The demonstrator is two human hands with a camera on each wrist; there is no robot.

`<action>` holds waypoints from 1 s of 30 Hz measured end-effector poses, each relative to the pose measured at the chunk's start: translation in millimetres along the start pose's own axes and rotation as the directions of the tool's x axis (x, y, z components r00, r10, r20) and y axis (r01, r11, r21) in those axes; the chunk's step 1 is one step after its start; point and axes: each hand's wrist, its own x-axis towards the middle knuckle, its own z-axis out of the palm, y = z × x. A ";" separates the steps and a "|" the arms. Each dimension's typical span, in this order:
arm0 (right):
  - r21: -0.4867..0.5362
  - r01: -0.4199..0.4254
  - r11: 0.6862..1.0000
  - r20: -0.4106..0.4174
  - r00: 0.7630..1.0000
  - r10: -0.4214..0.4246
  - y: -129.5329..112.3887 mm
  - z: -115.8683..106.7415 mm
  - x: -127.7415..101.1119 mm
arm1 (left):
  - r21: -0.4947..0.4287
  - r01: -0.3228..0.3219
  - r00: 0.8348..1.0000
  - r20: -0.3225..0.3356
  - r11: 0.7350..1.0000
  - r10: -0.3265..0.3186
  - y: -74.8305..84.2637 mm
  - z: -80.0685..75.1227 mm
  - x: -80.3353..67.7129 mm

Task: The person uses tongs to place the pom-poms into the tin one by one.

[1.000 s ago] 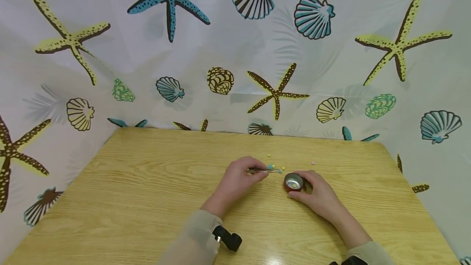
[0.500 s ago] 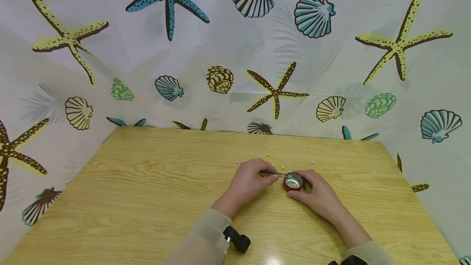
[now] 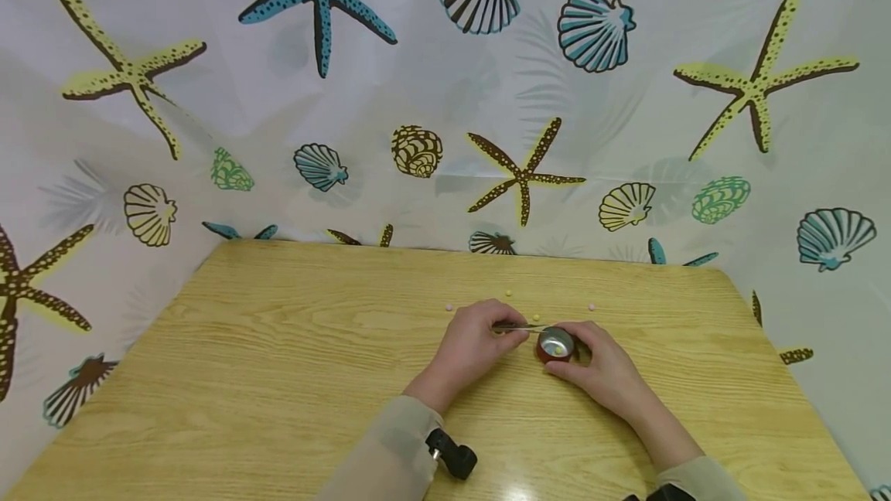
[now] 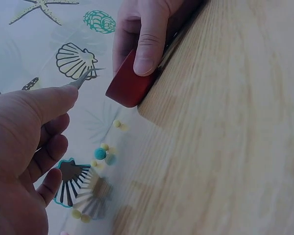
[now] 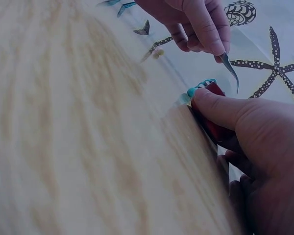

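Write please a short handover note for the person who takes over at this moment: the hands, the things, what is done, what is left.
Left hand pinches the tweezers, tips at the rim of the red cup.
Right hand grips the cup on the table.
Done: a yellow bead lies in the cup.
Left: loose beads on the table beyond the hands; a blue bead shows in the left wrist view.

Red cup [image 3: 554, 345] upright; tweezers [image 3: 518, 327] tip over rim.
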 end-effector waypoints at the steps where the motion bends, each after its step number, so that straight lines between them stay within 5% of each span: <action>1: -0.002 0.001 1.000 -0.002 1.000 -0.001 0.2 -0.4 0.1 | 0.000 0.003 1.000 -0.008 1.000 -0.003 0.4 0.0 0.8; 16: -0.059 -0.021 0.998 -0.038 0.999 0.019 4.9 -14.9 -8.5 | 0.078 0.018 0.987 -0.163 0.997 -0.005 9.3 1.0 19.8; 30: -0.050 -0.119 0.992 -0.053 0.992 0.116 23.9 -36.5 -28.9 | 0.168 0.015 0.990 -0.144 0.986 0.010 30.6 21.2 52.0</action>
